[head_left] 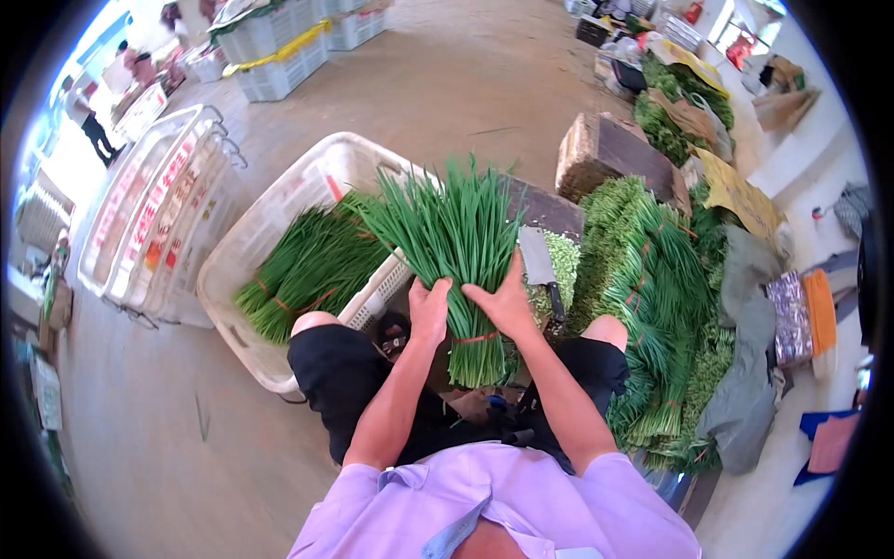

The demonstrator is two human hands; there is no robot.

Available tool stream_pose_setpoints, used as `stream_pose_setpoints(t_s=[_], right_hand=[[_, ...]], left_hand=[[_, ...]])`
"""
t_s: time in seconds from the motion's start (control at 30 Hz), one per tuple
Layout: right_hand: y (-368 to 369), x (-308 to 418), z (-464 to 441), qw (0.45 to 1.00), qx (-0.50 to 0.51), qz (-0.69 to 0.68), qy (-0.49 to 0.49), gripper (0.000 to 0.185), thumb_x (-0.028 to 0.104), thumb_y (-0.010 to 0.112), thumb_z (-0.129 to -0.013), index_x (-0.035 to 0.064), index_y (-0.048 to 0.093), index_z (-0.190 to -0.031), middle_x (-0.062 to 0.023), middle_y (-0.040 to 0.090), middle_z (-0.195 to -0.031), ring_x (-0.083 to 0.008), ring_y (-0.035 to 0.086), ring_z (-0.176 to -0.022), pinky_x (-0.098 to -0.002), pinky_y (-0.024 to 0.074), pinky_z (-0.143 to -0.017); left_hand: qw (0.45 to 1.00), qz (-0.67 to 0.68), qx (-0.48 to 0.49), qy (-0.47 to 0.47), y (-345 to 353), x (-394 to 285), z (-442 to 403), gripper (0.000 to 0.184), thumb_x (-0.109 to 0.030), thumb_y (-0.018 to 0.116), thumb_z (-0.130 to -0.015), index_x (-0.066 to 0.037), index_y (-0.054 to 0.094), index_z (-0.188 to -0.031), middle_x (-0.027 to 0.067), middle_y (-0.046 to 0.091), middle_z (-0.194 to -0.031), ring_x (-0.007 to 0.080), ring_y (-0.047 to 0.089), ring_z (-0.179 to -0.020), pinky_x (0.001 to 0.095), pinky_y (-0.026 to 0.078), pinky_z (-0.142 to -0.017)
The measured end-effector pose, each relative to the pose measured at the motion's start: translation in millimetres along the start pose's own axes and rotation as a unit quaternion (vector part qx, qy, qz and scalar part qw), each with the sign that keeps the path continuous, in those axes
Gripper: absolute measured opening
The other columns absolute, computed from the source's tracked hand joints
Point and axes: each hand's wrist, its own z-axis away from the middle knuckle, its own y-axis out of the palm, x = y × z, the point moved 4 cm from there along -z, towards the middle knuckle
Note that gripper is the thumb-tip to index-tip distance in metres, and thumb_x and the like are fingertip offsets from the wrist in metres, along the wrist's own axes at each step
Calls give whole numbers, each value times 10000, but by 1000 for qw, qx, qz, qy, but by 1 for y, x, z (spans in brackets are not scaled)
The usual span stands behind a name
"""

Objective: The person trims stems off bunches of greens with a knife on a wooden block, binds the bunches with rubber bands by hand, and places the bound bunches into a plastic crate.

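Note:
Between my two hands is a thick bundle of long green stalks (pixel 456 233), with a red band round its lower part. My left hand (pixel 430 307) grips its left side and my right hand (pixel 505 300) its right side, thumbs towards each other. The leafy tips fan out away from me, and the cut ends point towards my lap. A cleaver (pixel 536 256) with a dark handle lies just right of the bundle, on pale green cut bits (pixel 563 256). To the left, banded green bundles (pixel 312 261) lie in a white plastic crate (pixel 228 279).
A large heap of green bundles (pixel 670 307) lies on the right, beside a grey cloth (pixel 745 363). Stacked white crates (pixel 154 219) stand at the left, more crates (pixel 279 56) at the back. A brown block (pixel 619 158) sits ahead right. A person (pixel 88 116) stands far left.

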Motion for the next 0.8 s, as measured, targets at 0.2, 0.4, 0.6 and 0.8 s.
stream_pose_setpoints(t_s=[0.2, 0.4, 0.6, 0.8], right_hand=[[7, -28, -11, 992, -60, -111, 1, 557, 115, 697, -761, -50, 493, -1253, -153, 648, -1113, -255, 642, -1014, -370, 487, -940], [-4, -20, -5, 969, -50, -240, 18, 536, 45, 694, -769, -11, 506, -1268, -99, 646, -1118, -198, 630, -1000, -346, 491, -925], [-5, -1, -1, 989, -107, -107, 1, 580, 97, 724, -788, -31, 471, -1295, -189, 653, -1144, -305, 649, -1052, -388, 489, -953], [-6, -5, -3, 984, -112, -135, 10, 666, 92, 741, -767, -38, 431, -1341, -235, 589, -1181, -374, 602, -1096, -424, 472, -976]], left_hand=[[999, 24, 4, -40, -6, 1, 0, 254, -10, 576, -877, -13, 628, -1126, 67, 678, -1080, 166, 658, -936, 334, 543, -840], [997, 54, 14, -54, 0, 2, -6, 333, -48, 603, -893, -3, 563, -1220, 99, 656, -1155, 201, 663, -1002, 361, 547, -897], [972, -229, 33, 42, 21, -7, 19, 560, -70, 750, -843, 8, 469, -1320, 98, 603, -1227, 179, 596, -1101, 349, 483, -973], [993, -113, 35, -5, 10, 0, 12, 361, -19, 681, -864, -13, 588, -1213, 50, 675, -1094, 146, 634, -996, 302, 484, -941]])
